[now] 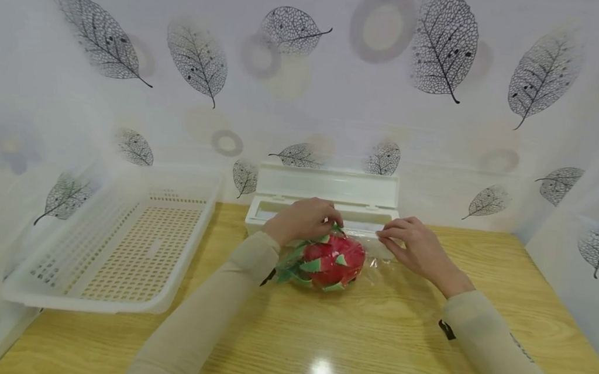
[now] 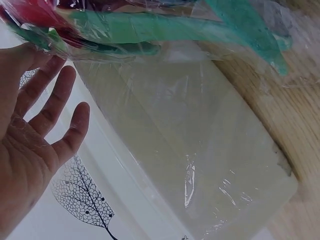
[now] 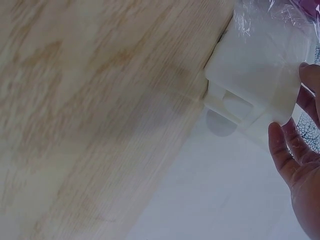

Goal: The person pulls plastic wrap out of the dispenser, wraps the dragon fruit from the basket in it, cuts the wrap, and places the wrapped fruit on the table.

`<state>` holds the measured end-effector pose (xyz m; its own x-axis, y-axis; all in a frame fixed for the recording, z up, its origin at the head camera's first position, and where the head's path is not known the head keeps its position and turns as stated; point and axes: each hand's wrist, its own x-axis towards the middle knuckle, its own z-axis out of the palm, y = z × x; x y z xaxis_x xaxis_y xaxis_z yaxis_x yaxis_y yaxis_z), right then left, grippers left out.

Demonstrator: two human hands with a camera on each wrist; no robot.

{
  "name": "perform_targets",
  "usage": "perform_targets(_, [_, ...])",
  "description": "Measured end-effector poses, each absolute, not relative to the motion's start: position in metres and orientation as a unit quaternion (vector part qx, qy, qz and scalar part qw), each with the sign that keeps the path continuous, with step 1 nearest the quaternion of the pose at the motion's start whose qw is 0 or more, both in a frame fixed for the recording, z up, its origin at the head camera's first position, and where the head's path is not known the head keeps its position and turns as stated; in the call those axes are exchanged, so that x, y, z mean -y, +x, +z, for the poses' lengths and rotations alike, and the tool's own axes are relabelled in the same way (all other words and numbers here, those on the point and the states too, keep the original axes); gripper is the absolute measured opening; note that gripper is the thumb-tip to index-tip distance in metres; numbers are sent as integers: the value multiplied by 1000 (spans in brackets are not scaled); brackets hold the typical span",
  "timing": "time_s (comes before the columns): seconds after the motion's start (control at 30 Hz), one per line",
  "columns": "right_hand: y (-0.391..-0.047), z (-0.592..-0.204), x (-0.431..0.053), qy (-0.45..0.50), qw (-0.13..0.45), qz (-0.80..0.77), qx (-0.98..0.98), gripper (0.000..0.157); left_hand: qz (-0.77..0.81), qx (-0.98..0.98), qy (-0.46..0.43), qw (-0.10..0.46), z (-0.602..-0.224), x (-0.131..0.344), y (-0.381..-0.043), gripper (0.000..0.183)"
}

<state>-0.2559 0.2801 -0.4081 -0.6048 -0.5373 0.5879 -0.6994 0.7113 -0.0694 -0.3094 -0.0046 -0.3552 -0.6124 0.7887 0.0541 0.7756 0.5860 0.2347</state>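
Observation:
A red dragon fruit [image 1: 333, 260] with green scales lies on the table, covered in clear cling film [image 2: 185, 150]. Directly behind it stands a white cling film dispenser [image 1: 326, 186], its lid raised. My left hand [image 1: 304, 218] is over the fruit's upper left side, thumb and forefinger pinching film at its edge; in the left wrist view the other fingers are loosely bent. At the dispenser's right front corner, my right hand [image 1: 413, 246] grips the rim between thumb and fingers. Loose film spreads from the fruit across the dispenser's front, close to the right thumb.
A white plastic basket [image 1: 182, 266] with a perforated bottom stands at the left on the wooden table [image 1: 387, 346]. Behind the table hangs a pale sheet [image 1: 316, 106] printed with dark leaves, which also runs along both sides.

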Motion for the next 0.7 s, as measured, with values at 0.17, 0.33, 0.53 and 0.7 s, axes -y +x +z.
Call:
perform_targets(0.17, [-256,-409,-280,351,277,152,881,15,123,-892,433,37,-354,6,-309,27])
perform_targets(0.33, [-256,-409,-281,351,280,153,880,14,122,-894,429,40,-354,7,-309,24])
perform_targets(0.53, [-256,-409,-280,351,279,153,881,14,124,-895,428,41,-354,7,-310,22])
perform_targets(0.7, [-256,-409,-280,349,277,153,882,15,123,-895,427,36,-354,7,-310,21])
